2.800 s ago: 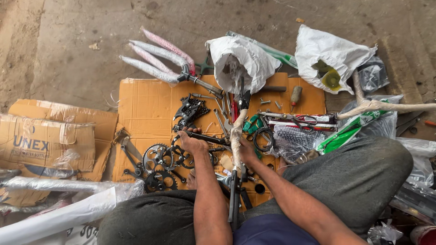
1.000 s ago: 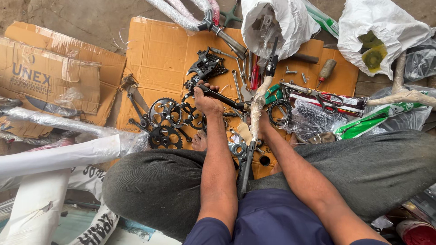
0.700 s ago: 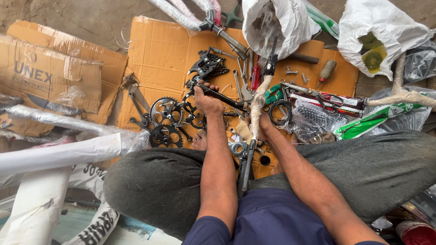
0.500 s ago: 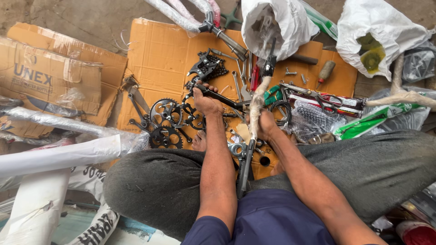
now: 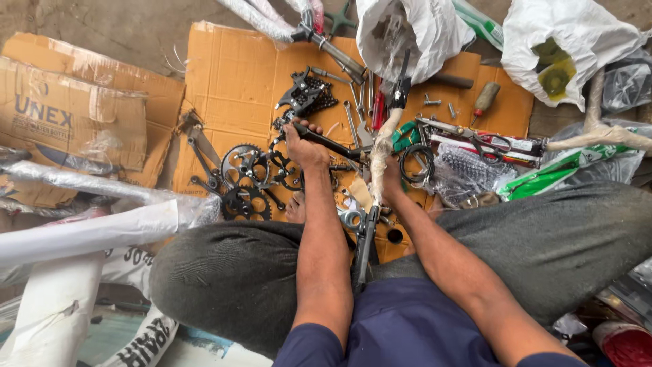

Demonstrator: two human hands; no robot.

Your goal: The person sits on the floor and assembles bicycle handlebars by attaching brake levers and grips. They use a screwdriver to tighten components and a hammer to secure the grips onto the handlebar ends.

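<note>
I sit on the ground over a sheet of cardboard (image 5: 231, 88) strewn with bicycle parts. My left hand (image 5: 303, 146) is shut on a black wrench-like tool (image 5: 331, 143) that points right toward a plastic-wrapped bicycle tube (image 5: 379, 146). My right hand (image 5: 392, 180) grips that wrapped tube low down, holding it upright between my knees. A black metal part (image 5: 365, 241) continues down from the tube toward my lap. Black chainrings (image 5: 246, 178) lie just left of my left hand.
White bags (image 5: 407, 30) and another white bag (image 5: 577, 41) stand at the back. Spanners, a screwdriver (image 5: 485, 100), scissors (image 5: 489, 143) and bolts lie on the cardboard. A cardboard box (image 5: 68, 115) and wrapped white frame tubes (image 5: 88, 231) lie to the left.
The view has tilted down and closer since the oldest frame. Over the last second my hands stay at the tube; the left hand with the tool shifts only slightly.
</note>
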